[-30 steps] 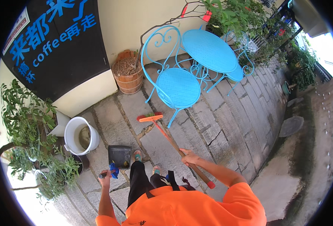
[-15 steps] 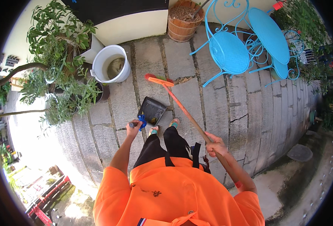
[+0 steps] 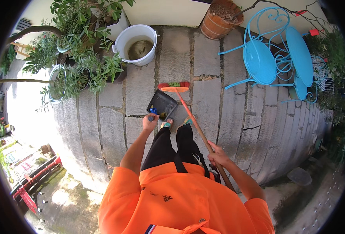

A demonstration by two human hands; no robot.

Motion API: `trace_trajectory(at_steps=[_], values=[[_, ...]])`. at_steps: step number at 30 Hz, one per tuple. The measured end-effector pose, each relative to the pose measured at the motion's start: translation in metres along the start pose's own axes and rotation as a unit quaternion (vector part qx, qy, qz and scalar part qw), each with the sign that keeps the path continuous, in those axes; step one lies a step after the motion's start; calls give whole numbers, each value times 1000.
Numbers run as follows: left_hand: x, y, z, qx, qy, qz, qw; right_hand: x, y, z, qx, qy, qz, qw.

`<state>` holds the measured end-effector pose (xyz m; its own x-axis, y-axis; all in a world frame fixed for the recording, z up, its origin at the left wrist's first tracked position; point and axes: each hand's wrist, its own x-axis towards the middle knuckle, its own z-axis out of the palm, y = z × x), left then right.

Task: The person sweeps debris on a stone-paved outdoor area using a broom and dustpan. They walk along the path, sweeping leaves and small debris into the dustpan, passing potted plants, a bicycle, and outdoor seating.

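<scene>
Grey stone paving (image 3: 172, 50) spreads below. Across it slants 1 long broom (image 3: 194, 120), its bristled head just beyond the black dustpan (image 3: 163, 105), which sits in front of the feet. The right hand (image 3: 218, 155) is closed around the broom's stick; the left hand (image 3: 150, 123) is curled around the dustpan's handle. Small yellowish bits (image 3: 163, 116) lie in the dustpan.

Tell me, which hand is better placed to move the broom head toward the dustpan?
Probably the right hand: it grips the broom by its shaft, and the broom head is close to the far side of the dustpan. The left hand appears occupied with the dustpan's handle.
</scene>
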<state>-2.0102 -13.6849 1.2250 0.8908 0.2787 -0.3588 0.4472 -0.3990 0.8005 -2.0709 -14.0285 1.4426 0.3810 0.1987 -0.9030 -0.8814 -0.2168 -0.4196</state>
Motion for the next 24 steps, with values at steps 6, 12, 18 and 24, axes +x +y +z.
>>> trace_trajectory(at_steps=[6,12,18,24], values=[[-14,-29,-27,-37,43,-2,998,-87,-34,-9,24,-60,35,997],[-45,-50,-64,-72,72,-7,995,14,-95,18,-151,-39,-69,985],[-85,-60,-98,-78,112,-70,988,131,-137,85,-241,16,-142,960],[-123,-94,-133,-132,136,-127,974,133,-114,120,-285,-45,-108,951]])
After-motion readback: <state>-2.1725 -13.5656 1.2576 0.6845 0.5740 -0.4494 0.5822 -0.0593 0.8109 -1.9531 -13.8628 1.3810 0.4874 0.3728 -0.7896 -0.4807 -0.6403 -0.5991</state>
